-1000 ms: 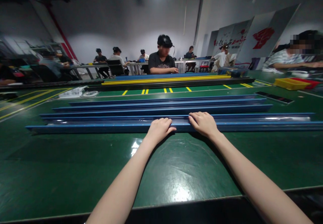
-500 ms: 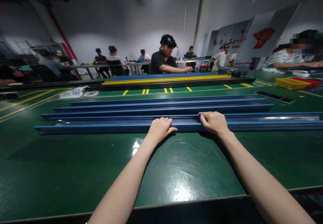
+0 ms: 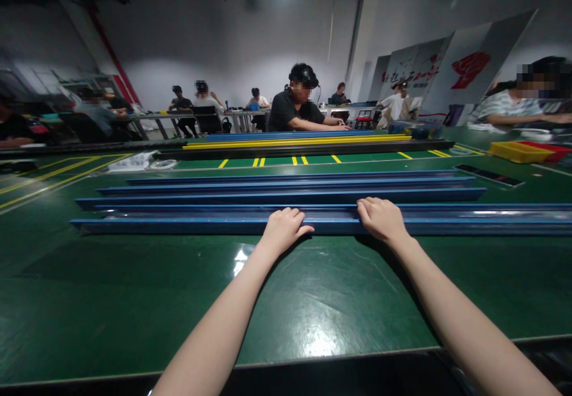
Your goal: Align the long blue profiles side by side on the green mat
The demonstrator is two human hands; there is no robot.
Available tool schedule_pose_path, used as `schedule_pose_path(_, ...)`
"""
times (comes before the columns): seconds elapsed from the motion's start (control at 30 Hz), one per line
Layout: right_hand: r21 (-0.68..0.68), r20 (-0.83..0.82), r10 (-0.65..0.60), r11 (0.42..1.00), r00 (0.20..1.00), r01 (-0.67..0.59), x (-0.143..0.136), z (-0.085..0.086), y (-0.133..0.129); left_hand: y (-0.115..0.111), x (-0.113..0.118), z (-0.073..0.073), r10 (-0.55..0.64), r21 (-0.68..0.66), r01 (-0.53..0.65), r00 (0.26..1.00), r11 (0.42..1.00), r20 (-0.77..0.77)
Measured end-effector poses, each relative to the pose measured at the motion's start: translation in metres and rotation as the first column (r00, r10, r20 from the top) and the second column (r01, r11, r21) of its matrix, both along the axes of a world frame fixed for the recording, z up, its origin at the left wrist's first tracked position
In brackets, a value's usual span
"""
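A long blue channel-shaped profile (image 3: 223, 226) lies crosswise on the green table (image 3: 286, 312), its open side facing up. My left hand (image 3: 285, 229) grips its near wall, fingers curled over into the channel and the thumb along the near side. Farther right, my right hand (image 3: 381, 217) is closed on the same profile, its fingers bent over the channel. The fingertips of both hands are partly hidden. Just behind lie more blue profiles (image 3: 286, 195), parallel to the held one.
Beyond are a yellow profile (image 3: 295, 143) and a black profile (image 3: 313, 148). A phone-like dark slab (image 3: 489, 175) and a yellow tray (image 3: 521, 152) sit at right; a clear plastic bag (image 3: 134, 161) lies at left. A co-worker (image 3: 295, 110) works across the table.
The held blue profile has shifted slightly to the right, its left end too. My right hand has moved a little right with it; my left hand stays about where it was.
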State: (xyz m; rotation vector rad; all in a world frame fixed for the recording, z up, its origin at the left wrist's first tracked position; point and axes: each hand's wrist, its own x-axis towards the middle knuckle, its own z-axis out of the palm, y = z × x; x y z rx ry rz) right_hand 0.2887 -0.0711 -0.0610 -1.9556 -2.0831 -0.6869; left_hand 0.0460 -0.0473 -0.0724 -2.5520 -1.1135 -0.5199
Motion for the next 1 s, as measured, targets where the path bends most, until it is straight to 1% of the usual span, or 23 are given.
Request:
schedule_pose_path(0.17,0.108,-0.067,0.181,0.979,0.981,-0.173,-0.022,-0.003,0.002,0.0,0.0,-0.001,0.0,0.021,0.0,1.0,1.0,0.003)
schedule_pose_path(0.23,0.122,-0.09,0.218,0.971,0.972,-0.207,-0.033,-0.004,0.004,0.0,0.0,-0.002,-0.001,0.025,0.001,1.0,1.0,-0.001)
schedule_pose_path(0.27,0.101,-0.087,0.212,0.974,0.973,-0.203,-0.038,-0.005,0.005,0.001,0.0,-0.001,0.0,0.025,0.0,1.0,1.0,-0.003)
schedule_pose_path(0.37,-0.006,-0.056,0.139,0.99,0.989,-0.139,-0.045,-0.005,0.007,0.001,0.0,-0.001,-0.001,0.023,0.001,1.0,1.0,-0.007)
schedule_pose_path(0.43,-0.037,-0.04,0.108,0.993,0.993,-0.11,-0.045,-0.004,0.007,0.001,-0.001,-0.001,-0.003,0.021,0.003,1.0,1.0,-0.005)
schedule_pose_path(0.57,-0.006,-0.048,0.097,0.995,0.994,-0.098,-0.045,-0.003,0.007,0.001,-0.001,-0.001,-0.011,0.027,0.011,1.0,1.0,0.015)
schedule_pose_path(0.67,0.011,-0.071,0.06,0.998,0.996,-0.059,-0.042,-0.005,0.007,0.001,-0.001,-0.001,-0.039,0.037,0.037,0.999,0.999,0.036)
schedule_pose_path(0.77,0.023,-0.1,-0.001,1.0,0.995,0.004,-0.031,-0.006,0.005,-0.001,0.002,-0.001,-0.081,0.041,0.079,0.995,0.996,0.051)
schedule_pose_path(0.9,0.039,-0.126,-0.064,0.997,0.99,0.069,-0.009,-0.008,0.0,-0.002,0.004,-0.001,-0.112,0.031,0.111,0.993,0.993,0.032)
schedule_pose_path(1.0,0.056,-0.14,-0.079,0.995,0.987,0.087,0.002,-0.008,-0.001,-0.002,0.005,-0.002,-0.129,0.014,0.129,0.992,0.992,0.018)
